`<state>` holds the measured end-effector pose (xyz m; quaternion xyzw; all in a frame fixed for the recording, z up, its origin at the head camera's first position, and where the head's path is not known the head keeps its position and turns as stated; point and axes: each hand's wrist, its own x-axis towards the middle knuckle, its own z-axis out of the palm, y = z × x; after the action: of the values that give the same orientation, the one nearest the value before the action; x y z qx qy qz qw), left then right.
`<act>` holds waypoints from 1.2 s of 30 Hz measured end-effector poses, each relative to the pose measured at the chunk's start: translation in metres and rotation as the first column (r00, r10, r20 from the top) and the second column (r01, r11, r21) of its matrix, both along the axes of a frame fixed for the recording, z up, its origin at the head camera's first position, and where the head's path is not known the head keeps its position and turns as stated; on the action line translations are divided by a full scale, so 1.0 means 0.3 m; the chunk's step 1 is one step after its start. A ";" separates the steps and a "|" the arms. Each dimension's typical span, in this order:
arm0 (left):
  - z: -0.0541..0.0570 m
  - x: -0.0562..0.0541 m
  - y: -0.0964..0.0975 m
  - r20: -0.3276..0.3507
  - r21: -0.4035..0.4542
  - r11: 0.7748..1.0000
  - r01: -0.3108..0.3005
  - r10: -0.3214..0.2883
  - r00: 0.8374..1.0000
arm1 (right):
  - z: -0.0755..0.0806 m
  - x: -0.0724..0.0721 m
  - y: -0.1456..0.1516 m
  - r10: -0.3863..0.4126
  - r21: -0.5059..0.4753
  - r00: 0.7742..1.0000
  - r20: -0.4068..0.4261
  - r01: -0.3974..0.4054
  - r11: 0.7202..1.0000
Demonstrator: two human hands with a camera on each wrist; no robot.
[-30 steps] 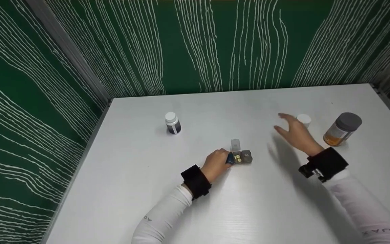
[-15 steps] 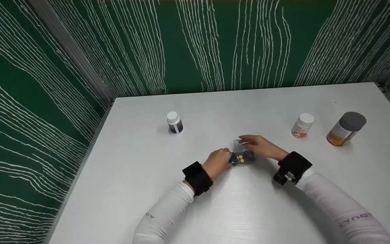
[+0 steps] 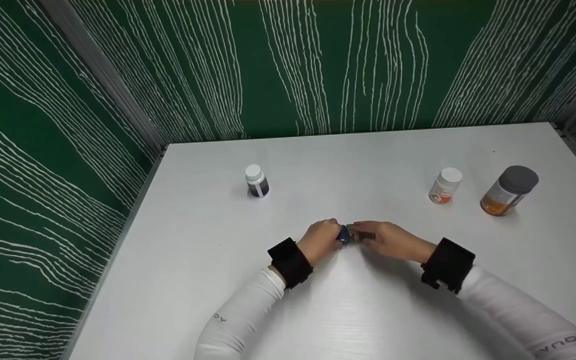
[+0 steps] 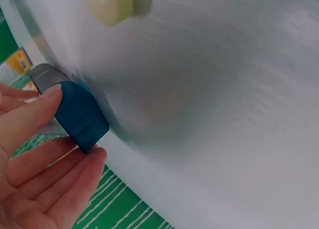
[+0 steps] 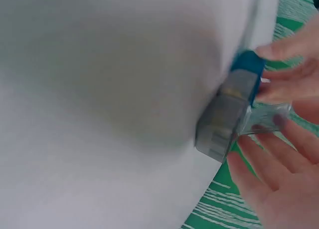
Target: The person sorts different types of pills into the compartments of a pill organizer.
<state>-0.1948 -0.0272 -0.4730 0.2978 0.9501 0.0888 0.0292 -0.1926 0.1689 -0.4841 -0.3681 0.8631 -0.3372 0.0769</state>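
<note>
A small pill organizer lies on the white table between the hands, with a blue end and clear grey compartments. My left hand pinches the blue end, thumb on one face and fingers against the other side. Its clear lid stands raised in the right wrist view. Behind that lid are the extended fingertips of my right hand, touching it. From the head view, the right fingers cover most of the organizer, so the pills inside are largely hidden.
A white-capped dark bottle stands at the back left of the table. Toward the right are a white bottle with an orange label and a larger grey-lidded jar. A green wall with white lines rises behind.
My right hand has come left from near the white bottle to the organizer, and the lid that lay folded back is now lifted. The left hand has kept its hold.
</note>
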 end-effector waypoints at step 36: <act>0.022 -0.024 -0.013 0.050 -0.013 0.995 0.101 -0.100 0.994 | 0.006 -0.066 -0.085 -0.097 0.093 0.990 -0.105 0.106 0.990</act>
<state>-0.2021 -0.0310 -0.4663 0.3429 0.9335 0.0871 0.0594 -0.2124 0.1435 -0.4822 -0.3358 0.8990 -0.2790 0.0343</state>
